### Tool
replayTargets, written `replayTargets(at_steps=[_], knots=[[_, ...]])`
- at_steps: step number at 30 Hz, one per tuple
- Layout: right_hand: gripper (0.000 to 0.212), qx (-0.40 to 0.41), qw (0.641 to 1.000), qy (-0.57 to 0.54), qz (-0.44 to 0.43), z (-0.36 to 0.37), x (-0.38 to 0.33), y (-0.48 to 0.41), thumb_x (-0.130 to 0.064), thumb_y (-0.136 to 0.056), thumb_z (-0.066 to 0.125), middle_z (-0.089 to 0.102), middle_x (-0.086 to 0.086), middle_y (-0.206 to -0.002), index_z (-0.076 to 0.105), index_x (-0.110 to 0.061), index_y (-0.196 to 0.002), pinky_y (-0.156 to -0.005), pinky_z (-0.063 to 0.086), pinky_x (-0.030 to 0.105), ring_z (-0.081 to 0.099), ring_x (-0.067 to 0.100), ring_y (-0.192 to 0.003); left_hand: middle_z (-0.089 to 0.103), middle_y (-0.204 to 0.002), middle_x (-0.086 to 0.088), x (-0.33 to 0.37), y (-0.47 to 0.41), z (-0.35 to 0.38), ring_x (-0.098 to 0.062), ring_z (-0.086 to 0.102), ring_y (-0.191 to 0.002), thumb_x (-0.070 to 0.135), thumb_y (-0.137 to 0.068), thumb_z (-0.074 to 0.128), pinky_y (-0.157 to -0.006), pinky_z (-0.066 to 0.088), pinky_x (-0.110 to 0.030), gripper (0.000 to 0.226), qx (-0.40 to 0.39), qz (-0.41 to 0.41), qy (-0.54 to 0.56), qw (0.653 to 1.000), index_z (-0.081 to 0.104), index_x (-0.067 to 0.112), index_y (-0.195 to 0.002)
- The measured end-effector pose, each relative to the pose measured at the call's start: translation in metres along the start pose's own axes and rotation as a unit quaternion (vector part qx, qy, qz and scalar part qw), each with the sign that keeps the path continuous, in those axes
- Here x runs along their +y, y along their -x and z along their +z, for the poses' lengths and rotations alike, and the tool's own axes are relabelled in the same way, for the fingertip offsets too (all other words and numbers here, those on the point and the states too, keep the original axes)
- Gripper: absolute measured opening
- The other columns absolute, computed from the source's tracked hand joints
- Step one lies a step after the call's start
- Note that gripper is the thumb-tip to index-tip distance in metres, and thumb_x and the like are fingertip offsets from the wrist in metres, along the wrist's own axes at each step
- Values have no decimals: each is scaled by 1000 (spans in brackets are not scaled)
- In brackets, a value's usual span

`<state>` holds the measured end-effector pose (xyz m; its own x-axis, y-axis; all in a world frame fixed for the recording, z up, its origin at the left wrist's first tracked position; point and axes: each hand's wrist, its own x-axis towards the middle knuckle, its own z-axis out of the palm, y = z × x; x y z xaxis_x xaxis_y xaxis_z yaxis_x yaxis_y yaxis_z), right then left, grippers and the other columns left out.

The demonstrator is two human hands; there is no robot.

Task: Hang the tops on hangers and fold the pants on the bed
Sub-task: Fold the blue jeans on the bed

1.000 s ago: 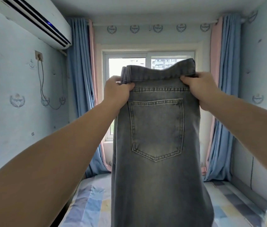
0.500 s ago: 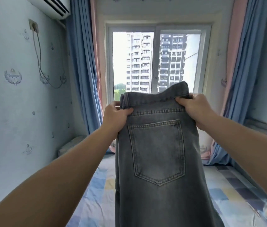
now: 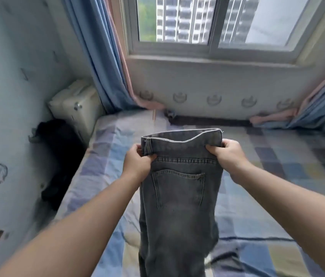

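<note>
- Our left hand (image 3: 137,165) and right hand (image 3: 227,156) each gripped the waistband of the grey jeans (image 3: 179,196).
- The jeans hung above the bed (image 3: 277,186), mid-width.

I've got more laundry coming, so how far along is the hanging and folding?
Nothing finished shows: no hung tops, no folded pants. In hand: the left hand and right hand grip the grey jeans by the waistband, legs hanging together over the checked bed. Left: lay them down and fold them; hangers and tops are out of view.
</note>
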<state>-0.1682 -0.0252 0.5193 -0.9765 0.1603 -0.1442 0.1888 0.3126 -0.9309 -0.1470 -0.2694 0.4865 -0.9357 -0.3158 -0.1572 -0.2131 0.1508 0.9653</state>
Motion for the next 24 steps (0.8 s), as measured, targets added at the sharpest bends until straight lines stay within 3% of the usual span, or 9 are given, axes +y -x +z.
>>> replayTargets(at_steps=[4, 8, 10, 12, 15, 19, 24], knots=[[13, 2, 999, 33, 34, 73, 84, -104, -15, -91, 72, 74, 14, -94, 71, -10, -80, -79, 54, 44, 62, 23, -83, 68, -92, -1, -97, -113, 32, -26, 66, -97, 5, -84, 77, -90, 53, -41, 28, 7, -25, -45, 999, 56, 22, -89], [16, 6, 997, 61, 40, 134, 157, -194, -20, -93, 68, 68, 7, -84, 69, -10, -80, -72, 46, 36, 59, 24, -81, 63, -89, 9, -179, -211, 61, -27, 65, -101, 9, -87, 72, -88, 50, -35, 23, 17, -33, -89, 995, 55, 23, -93], [11, 13, 996, 85, 31, 161, 184, -230, -22, -93, 67, 69, 4, -88, 68, -12, -89, -75, 49, 38, 61, 26, -87, 63, -104, 6, -212, -249, 73, -28, 59, -117, 18, -90, 70, -98, 46, -37, 27, 28, -34, -124, 991, 55, 23, -111], [24, 12, 993, 115, 34, 186, 209, -254, -25, -96, 64, 68, 5, -113, 63, -13, -116, -92, 52, 42, 62, 27, -105, 54, -136, 3, -243, -273, 82, -28, 39, -138, 36, -92, 66, -112, 34, -44, 52, 39, -60, -223, 972, 44, 28, -138], [58, -28, 987, 149, 46, 213, 252, -258, -30, -99, 60, 47, 6, -150, 36, -18, -151, -110, 41, 42, 49, 28, -133, 28, -161, 5, -289, -273, 93, -29, 20, -148, 52, -93, 58, -115, 23, -48, 73, 9, -86, -322, 943, 24, 33, -155], [67, -110, 967, 227, 20, 217, 303, -216, -37, -100, 55, 30, 0, -162, 23, -25, -158, -121, 25, 48, 27, 24, -149, 7, -170, 3, -339, -228, 95, -26, 4, -155, 57, -96, 52, -123, 11, -49, 75, -72, -47, -387, 918, 17, 37, -158], [68, -167, 918, 358, 4, 186, 330, -150, -49, -101, 45, 15, -7, -167, 13, -36, -159, -123, 14, 49, 12, 21, -154, -1, -170, 6, -354, -152, 95, -21, -4, -155, 61, -96, 47, -122, 6, -48, 73, -121, 2, -454, 883, 13, 43, -158]])
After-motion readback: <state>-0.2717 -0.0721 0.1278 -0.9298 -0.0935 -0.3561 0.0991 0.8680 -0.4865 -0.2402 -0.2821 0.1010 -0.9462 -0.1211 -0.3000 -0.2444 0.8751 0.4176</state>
